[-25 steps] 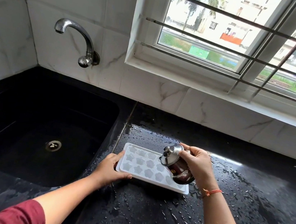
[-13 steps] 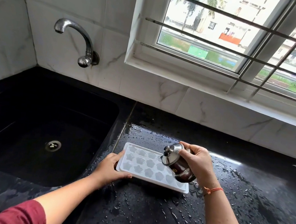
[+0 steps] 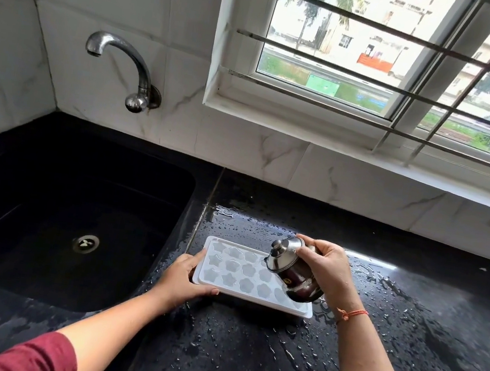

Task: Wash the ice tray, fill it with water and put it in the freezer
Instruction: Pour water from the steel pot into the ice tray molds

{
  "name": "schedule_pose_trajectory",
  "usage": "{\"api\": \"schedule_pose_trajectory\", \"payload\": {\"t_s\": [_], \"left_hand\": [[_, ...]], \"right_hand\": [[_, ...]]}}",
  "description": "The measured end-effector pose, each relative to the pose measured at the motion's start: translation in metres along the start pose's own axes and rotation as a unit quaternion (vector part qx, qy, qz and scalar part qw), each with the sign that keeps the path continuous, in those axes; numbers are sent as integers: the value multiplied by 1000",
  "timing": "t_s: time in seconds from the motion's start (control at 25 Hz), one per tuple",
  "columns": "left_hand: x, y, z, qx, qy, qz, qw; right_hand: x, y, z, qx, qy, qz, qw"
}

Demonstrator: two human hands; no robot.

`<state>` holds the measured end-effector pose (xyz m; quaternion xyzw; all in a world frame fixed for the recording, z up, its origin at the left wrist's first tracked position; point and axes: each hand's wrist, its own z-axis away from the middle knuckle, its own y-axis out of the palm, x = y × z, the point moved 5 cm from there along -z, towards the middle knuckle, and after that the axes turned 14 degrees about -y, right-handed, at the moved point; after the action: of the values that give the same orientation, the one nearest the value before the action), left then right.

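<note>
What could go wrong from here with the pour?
1. The steel pot, tilted in the right hand over the ice tray, could overfill the shallow cells and spill.
2. The countertop is wet and the left hand holds only one tray corner near the sink; the tray might slide.

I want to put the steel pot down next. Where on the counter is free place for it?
Bare wet counter lies right of the ice tray, toward the tiled wall, and behind the tray up to that wall. Between the forearms, in front of the tray, is free too. Crowded: the tray, with the left hand, right hand and steel pot.
</note>
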<state>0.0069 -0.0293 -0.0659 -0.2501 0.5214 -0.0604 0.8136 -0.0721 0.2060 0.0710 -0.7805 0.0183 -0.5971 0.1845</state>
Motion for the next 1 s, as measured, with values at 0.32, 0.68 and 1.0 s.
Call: {"api": "schedule_pose_trajectory", "payload": {"t_s": [0.32,0.68,1.0], "left_hand": [[1,0,-1,3,1,0,1000],[0,-2,2,1,8,-15,1000],[-1,-3,3,1,5,-23,1000]], "right_hand": [[-10,-9,6,-19,29,-42,999],[-7,-2,15,32,10,29,999],[1,2,23,34,1,52,998]]}}
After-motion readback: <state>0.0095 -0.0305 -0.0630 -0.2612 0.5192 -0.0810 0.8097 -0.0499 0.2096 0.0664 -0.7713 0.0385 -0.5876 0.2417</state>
